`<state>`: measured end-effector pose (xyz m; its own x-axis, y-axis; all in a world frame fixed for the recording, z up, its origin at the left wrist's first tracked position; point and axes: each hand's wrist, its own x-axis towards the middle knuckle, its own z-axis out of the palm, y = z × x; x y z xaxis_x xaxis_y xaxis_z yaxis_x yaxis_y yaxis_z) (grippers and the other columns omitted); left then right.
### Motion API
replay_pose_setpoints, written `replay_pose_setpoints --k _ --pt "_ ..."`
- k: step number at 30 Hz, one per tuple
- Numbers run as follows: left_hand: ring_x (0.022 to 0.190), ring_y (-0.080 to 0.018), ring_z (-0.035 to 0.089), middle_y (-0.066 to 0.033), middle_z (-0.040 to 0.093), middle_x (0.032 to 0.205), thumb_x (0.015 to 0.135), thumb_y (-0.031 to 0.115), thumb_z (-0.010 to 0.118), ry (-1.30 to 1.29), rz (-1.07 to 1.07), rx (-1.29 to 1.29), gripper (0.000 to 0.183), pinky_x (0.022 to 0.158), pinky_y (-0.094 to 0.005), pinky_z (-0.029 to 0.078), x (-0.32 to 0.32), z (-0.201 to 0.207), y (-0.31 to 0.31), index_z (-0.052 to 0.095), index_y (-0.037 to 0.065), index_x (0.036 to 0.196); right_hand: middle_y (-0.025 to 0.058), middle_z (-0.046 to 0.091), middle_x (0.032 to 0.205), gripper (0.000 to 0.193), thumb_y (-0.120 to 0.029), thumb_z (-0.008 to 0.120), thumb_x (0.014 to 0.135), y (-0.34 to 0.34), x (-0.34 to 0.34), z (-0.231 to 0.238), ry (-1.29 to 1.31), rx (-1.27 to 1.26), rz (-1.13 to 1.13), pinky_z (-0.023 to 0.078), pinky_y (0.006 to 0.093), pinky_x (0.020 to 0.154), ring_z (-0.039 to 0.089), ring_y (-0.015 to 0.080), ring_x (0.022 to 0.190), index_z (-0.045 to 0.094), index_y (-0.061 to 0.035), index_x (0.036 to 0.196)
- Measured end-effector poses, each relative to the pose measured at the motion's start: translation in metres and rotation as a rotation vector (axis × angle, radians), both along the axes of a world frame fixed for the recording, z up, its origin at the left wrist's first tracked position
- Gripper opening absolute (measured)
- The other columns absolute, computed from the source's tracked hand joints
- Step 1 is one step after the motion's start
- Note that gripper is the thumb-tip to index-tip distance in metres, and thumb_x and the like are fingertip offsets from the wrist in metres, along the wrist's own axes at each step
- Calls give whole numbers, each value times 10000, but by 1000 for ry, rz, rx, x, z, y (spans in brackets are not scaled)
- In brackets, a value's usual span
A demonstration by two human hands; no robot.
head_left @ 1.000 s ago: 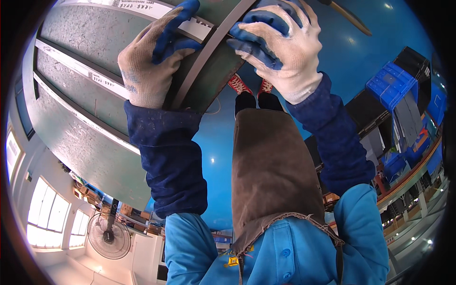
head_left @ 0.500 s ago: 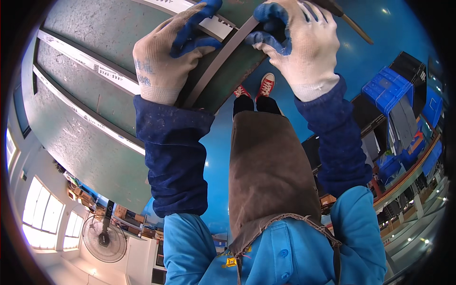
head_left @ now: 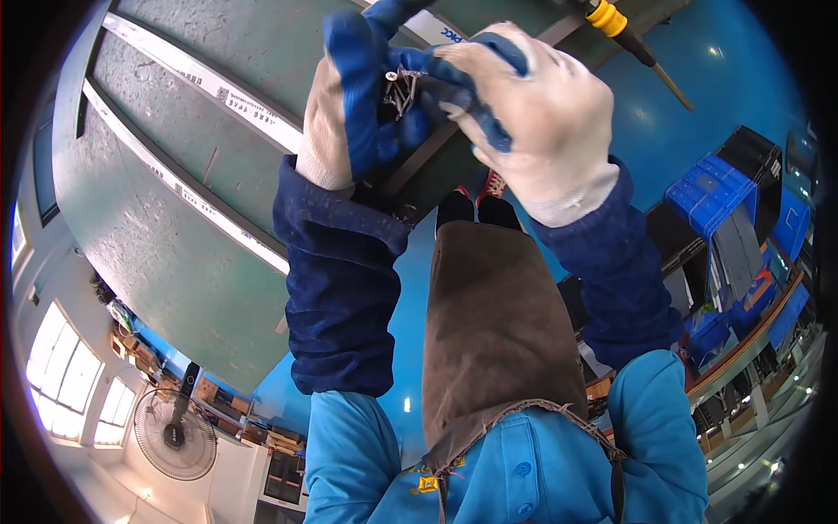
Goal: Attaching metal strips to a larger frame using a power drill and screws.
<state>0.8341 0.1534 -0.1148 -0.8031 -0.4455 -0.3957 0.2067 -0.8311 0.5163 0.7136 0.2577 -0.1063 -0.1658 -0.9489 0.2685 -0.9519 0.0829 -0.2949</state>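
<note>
Several silver screws (head_left: pixel 400 92) lie bunched in the cupped palm of my left hand (head_left: pixel 349 109), which wears a white knit glove with blue-coated fingers. My right hand (head_left: pixel 541 113), gloved the same way, has its fingers bent together at the edge of the bunch. Whether a screw sits between those fingertips is hidden. Both hands are above the green worktable (head_left: pixel 209 288). Beneath them runs a grey metal strip (head_left: pixel 423 157), partly covered by the hands. Behind the fingers shows a white-filmed profile (head_left: pixel 436 28).
Two more long, white-filmed profiles (head_left: pixel 205 79) (head_left: pixel 188 192) lie across the table on the left. A tool with a yellow collar (head_left: pixel 608 17) and thin tan shaft juts over the table's right edge. Blue crates (head_left: pixel 711 183) stand at the right, and a fan (head_left: pixel 175 432) at lower left.
My hands have come off the grey strip and drawn together. Screws now show in my left palm, with the right fingers at them. The yellow-collared tool shows more fully.
</note>
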Motion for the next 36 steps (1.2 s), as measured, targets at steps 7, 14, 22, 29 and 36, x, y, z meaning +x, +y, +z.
replay_pose_setpoints --k 7,14,22,29,36 --pt "777 -179 655 -115 692 952 740 -66 624 267 -43 284 463 727 -225 514 0 -15 -4 601 -13 1199 68 625 993 422 -77 773 655 4 -17 -9 61 -210 60 524 337 745 615 248 824 622 -118 1047" --pt "620 -166 595 -45 656 789 772 63 750 -237 -29 -918 325 604 -252 501 18 -27 -11 637 -51 1054 126 605 917 255 -92 675 749 -8 -18 -6 18 -320 -11 478 402 803 580 299 851 601 -71 992" --pt "601 -130 524 -32 583 757 839 80 665 -127 -173 -675 183 574 -229 442 16 -26 -3 613 -40 967 105 635 985 420 -44 765 658 9 -20 -22 -81 -461 8 526 303 726 629 255 778 625 -57 1053" --pt "611 -105 513 -29 592 749 874 107 645 -91 -90 -1187 158 583 -206 421 5 -33 -1 627 -31 948 49 650 992 529 -95 839 563 25 -20 -21 -407 -387 65 539 285 704 637 216 769 648 -132 1055" --pt "715 -150 631 -85 680 870 837 175 738 -190 -335 -581 283 687 -237 525 6 -4 -5 651 -38 1002 31 658 940 484 -90 819 572 47 -22 -22 -953 -161 -86 518 268 689 629 198 724 645 -125 1022"
